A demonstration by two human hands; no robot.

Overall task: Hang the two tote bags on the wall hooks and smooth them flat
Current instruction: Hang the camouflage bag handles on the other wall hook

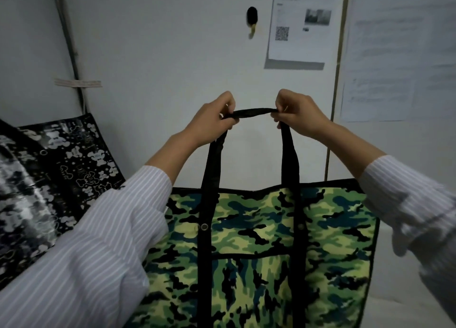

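A green camouflage tote bag point(259, 248) with black trim hangs in front of me, held up by its black handle point(251, 112). My left hand point(212, 120) pinches the handle's left end and my right hand point(298, 112) pinches its right end, so the strap runs taut between them. A black wall hook point(252, 19) with a yellowish tip sticks out of the white wall above the hands, with nothing on it. A second tote, black with white bear prints point(61, 164), lies flat at the left, partly hidden by my left sleeve.
Printed paper notices point(298, 24) are stuck on the wall right of the hook, and more sheets point(399, 63) fill the far right. A cable point(69, 43) taped to the wall runs down the left corner.
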